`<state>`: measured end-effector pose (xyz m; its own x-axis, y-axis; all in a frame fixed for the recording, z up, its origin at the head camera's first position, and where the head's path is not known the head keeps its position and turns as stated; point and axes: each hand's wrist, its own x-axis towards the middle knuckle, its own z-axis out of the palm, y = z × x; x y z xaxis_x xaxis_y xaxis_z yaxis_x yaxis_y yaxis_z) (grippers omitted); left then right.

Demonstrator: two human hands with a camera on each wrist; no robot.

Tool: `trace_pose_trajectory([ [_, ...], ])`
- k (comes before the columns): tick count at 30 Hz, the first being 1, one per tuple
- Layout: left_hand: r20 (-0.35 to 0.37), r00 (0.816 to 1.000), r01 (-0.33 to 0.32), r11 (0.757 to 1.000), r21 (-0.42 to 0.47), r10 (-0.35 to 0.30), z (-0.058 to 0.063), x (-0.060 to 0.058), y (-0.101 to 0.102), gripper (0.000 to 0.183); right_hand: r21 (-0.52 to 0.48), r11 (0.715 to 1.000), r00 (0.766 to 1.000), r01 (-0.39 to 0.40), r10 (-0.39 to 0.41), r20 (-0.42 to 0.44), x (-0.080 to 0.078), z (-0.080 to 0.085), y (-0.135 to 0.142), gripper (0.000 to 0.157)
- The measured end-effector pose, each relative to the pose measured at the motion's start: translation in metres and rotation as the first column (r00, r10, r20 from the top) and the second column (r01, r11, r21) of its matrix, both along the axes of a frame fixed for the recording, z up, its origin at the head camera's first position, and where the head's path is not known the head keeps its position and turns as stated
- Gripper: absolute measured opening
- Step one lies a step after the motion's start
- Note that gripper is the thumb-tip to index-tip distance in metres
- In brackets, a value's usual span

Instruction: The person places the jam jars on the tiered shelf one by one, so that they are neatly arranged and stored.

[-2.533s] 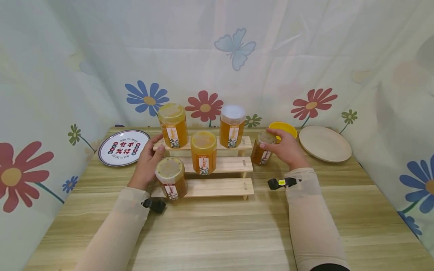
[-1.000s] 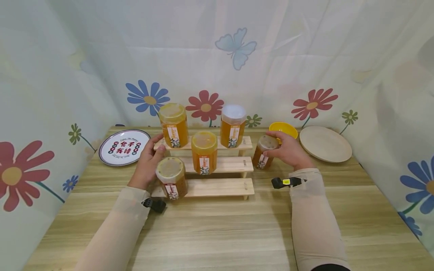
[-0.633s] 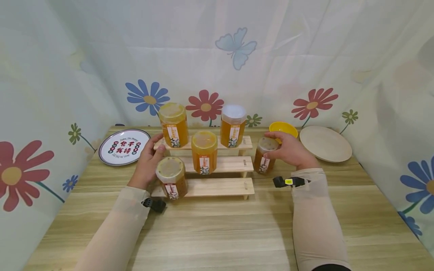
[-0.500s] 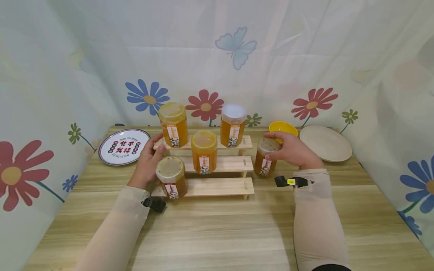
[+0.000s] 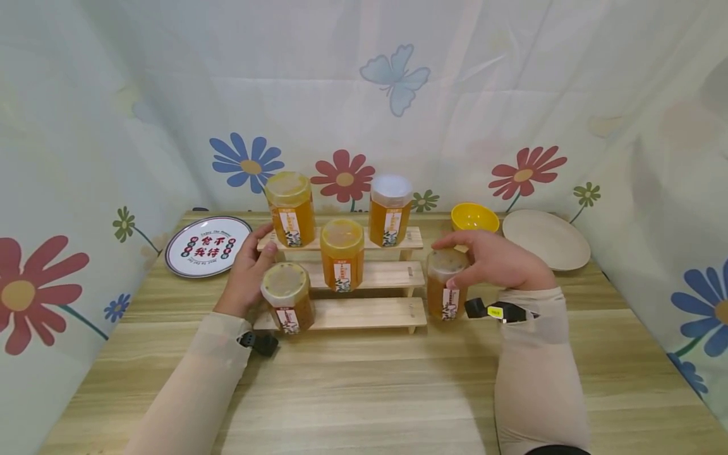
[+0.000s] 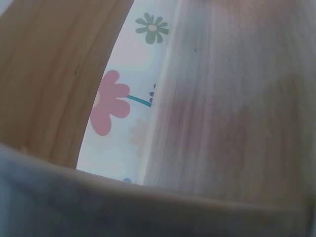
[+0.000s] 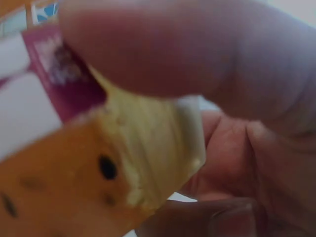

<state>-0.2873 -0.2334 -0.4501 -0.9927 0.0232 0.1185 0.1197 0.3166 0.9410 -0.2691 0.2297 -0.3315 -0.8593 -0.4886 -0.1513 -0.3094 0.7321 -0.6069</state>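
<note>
My right hand grips a hexagonal jar near its top, thumb in front and fingers behind. The jar stands upright beside the right end of a three-step wooden stand; whether it touches the table is unclear. In the right wrist view, dark seeds show in the jar's orange filling. My left hand holds the left end of the stand's top step, with its fingers partly hidden. On the stand are two jars on top, left and right, a middle jar, and a lower left jar.
A white plate with red lettering lies at the back left. At the back right are a yellow bowl and a beige plate. A flowered curtain surrounds the wooden table.
My right hand has brought its jar toward the front of the table, from beside the upper steps to beside the lowest step. The left hand and the jars on the stand stay in place.
</note>
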Motion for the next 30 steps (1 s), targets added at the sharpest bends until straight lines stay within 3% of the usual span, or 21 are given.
trace_pose_trajectory([
  [4,0.001,1.0,0.005,1.0,0.013,-0.005,0.002,0.002,0.001,0.058,-0.014,0.997,0.997,-0.073,0.073,0.023,0.005,0.004,-0.006,0.073],
  [11,-0.002,1.0,0.003,1.0,0.005,-0.003,0.002,0.002,0.001,0.058,-0.078,0.988,0.989,-0.13,0.136,0.066,0.011,0.008,-0.015,0.069],
  [19,-0.003,1.0,0.002,1.0,-0.008,-0.002,0.002,0.001,0.001,0.059,-0.08,0.97,0.973,-0.231,0.231,-0.008,0.012,0.007,-0.032,0.072],
  [30,-0.019,1.0,-0.003,1.0,-0.02,0.002,0.003,0.002,0.002,0.058,-0.104,0.957,0.963,-0.269,0.265,-0.052,0.01,0.001,-0.041,0.072],
])
